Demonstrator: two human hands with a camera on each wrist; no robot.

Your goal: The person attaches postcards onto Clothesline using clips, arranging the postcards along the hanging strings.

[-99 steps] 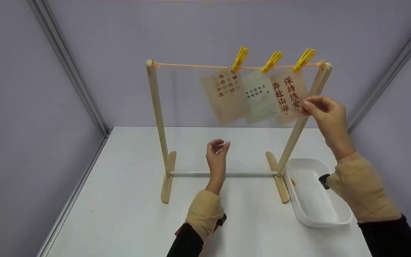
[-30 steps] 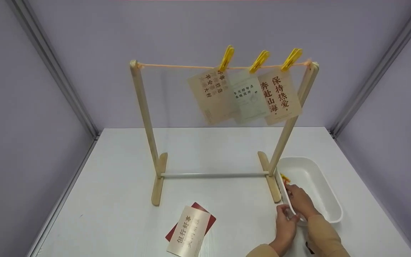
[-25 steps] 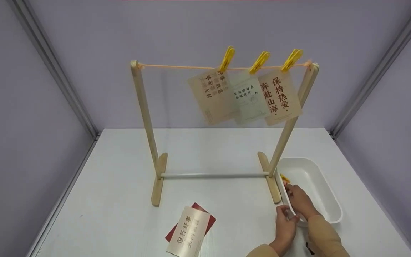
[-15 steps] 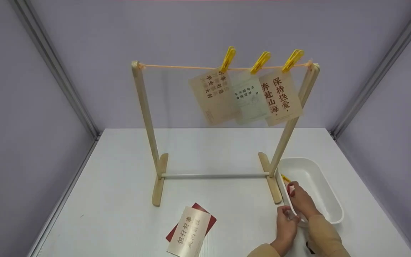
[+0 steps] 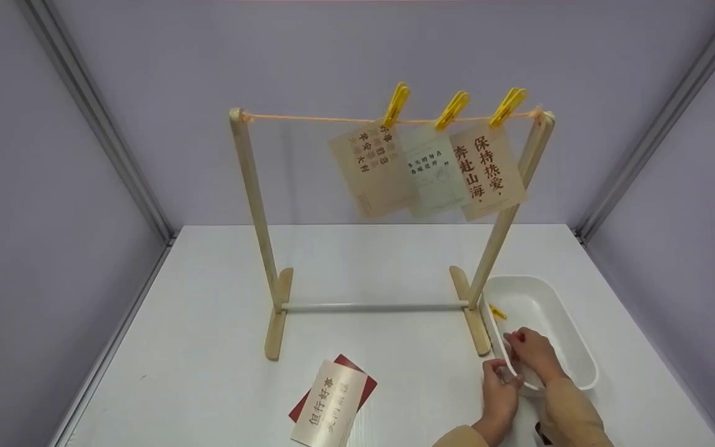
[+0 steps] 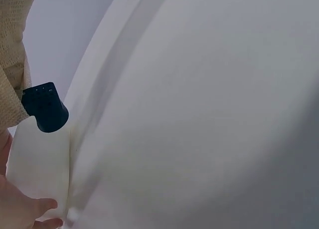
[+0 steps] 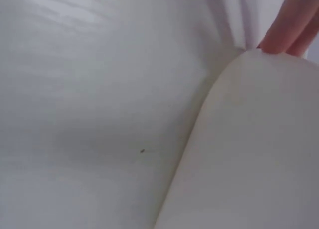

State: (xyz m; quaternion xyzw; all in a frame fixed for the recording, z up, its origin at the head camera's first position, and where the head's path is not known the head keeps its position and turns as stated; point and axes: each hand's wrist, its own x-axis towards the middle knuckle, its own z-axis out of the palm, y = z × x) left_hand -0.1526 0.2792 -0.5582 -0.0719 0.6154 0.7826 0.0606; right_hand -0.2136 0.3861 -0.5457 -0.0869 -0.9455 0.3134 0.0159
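In the head view my right hand (image 5: 536,354) reaches into the white tray (image 5: 571,323) and pinches a small red clothespin (image 5: 512,336), mostly hidden by the fingers. A yellow clothespin (image 5: 498,311) lies just beyond it. My left hand (image 5: 499,392) grips the tray's near left corner, thumb at the rim. The left wrist view shows its fingers (image 6: 45,209) against the tray wall (image 6: 40,159). Fingers (image 7: 286,32), seemingly of the left hand, touch the tray's edge in the right wrist view.
A wooden stand (image 5: 258,214) carries an orange string (image 5: 308,118). Three yellow clothespins (image 5: 452,110) hold overlapping cards (image 5: 488,171) on its right half. A cream card (image 5: 329,403) lies over a red card (image 5: 367,391) at the front of the white table (image 5: 208,347).
Both hands have come from the hanging cards and mid-stand to the tray. The two table cards have come into view. Lately my right hand has drawn the red clothespin slightly back from the yellow one.
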